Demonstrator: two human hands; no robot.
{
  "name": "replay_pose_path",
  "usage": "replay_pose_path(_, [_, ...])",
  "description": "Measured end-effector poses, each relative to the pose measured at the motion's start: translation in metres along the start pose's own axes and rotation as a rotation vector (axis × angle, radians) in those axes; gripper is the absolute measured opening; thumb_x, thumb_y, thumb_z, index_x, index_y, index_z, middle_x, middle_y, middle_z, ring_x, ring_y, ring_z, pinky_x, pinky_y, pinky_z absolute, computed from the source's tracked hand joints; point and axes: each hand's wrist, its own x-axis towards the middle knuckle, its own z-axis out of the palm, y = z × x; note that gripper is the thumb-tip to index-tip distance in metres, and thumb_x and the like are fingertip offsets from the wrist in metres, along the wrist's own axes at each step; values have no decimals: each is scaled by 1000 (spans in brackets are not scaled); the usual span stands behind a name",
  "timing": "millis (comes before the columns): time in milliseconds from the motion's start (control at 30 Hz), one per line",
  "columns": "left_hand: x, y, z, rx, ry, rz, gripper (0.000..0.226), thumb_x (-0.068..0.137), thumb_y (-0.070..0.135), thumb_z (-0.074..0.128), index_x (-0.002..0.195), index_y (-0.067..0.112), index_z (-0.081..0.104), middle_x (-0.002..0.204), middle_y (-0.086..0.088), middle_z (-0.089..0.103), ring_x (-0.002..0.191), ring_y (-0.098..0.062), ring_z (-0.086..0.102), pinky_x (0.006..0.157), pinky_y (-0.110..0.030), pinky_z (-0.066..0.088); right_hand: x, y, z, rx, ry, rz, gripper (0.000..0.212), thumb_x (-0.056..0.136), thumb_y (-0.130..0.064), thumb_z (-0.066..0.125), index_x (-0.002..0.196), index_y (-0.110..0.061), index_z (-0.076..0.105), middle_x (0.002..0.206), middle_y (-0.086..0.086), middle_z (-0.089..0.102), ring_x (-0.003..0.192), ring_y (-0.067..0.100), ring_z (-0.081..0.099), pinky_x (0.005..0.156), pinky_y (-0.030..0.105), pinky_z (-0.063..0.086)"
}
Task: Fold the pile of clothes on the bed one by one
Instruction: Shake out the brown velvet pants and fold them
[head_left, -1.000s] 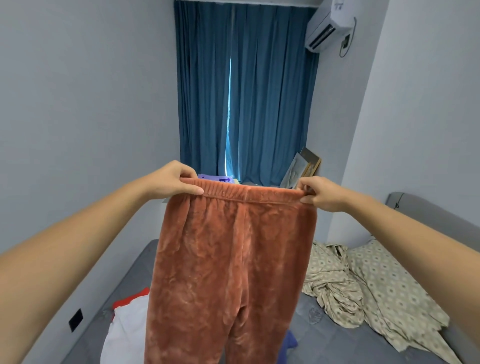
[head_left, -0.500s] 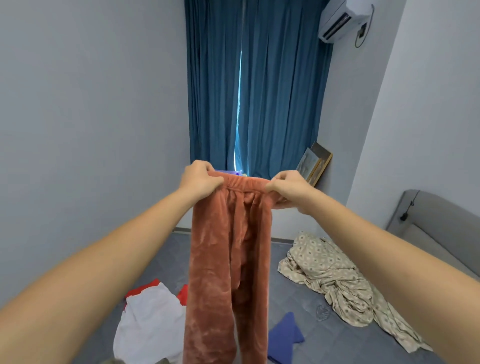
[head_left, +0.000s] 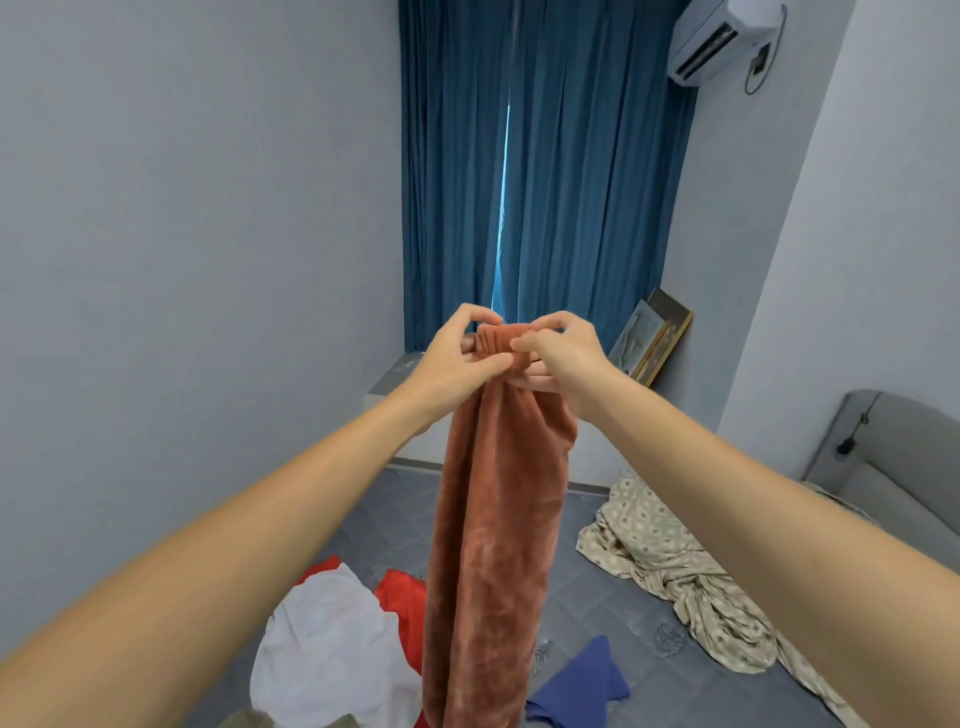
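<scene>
Rust-coloured velvet trousers (head_left: 493, 545) hang straight down in mid-air above the grey bed (head_left: 613, 618), folded lengthwise with the legs together. My left hand (head_left: 457, 364) and my right hand (head_left: 556, 353) meet at the waistband, and each pinches it at the top. Below lies the pile: a white garment (head_left: 322, 649), a red garment (head_left: 402, 603) and a blue garment (head_left: 582, 680). The trousers' lower ends run out of the frame.
A crumpled beige patterned sheet (head_left: 670, 561) lies on the bed's right side by the grey headboard (head_left: 893, 457). Blue curtains (head_left: 545, 171) hang ahead, framed pictures (head_left: 649, 338) lean on a ledge, and a grey wall stands close on the left.
My hands have come together, bringing the two ends of the waistband to one point. The trousers went from spread wide to a narrow lengthwise fold.
</scene>
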Motion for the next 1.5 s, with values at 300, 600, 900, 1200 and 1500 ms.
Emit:
replay_pose_path(300, [7, -9, -3, 151, 46, 126, 25, 85, 15, 82, 102, 27, 68, 98, -1, 73, 94, -26, 70, 90, -47, 57, -1, -5, -24, -414, -148, -184, 22, 83, -4, 71, 100, -16, 79, 90, 4, 78, 85, 16, 76, 84, 34, 63])
replay_pose_path(600, [19, 4, -26, 118, -65, 125, 17, 96, 4, 70, 108, 17, 66, 105, -9, 73, 93, -14, 68, 86, -31, 57, 12, 28, -76, -777, -253, -281, 25, 74, -33, 93, 93, -23, 80, 125, -2, 67, 119, 12, 55, 104, 39, 40])
replay_pose_path(900, [25, 11, -41, 325, -78, 176, 7, 105, 17, 58, 107, 20, 53, 93, 2, 60, 83, -8, 56, 76, -22, 48, 10, 10, -78, -420, -252, -343, 30, 93, -11, 76, 108, -9, 50, 105, 18, 70, 98, 30, 74, 81, 53, 64])
replay_pose_path(1200, [-28, -6, -19, 174, 32, -17, 42, 93, 17, 76, 125, 23, 50, 113, -15, 67, 98, -17, 69, 88, -30, 56, 4, 43, -79, -383, -260, -285, 22, 89, -11, 80, 110, -11, 76, 105, 8, 78, 100, 20, 76, 90, 38, 63])
replay_pose_path(1500, [-93, -25, 11, 200, 134, -251, 44, 76, 25, 93, 109, 9, 70, 97, 2, 72, 87, -8, 69, 80, -27, 55, -55, 73, -74, -377, -240, -333, 18, 90, -11, 76, 108, -11, 75, 101, 10, 75, 88, 11, 69, 86, 37, 63])
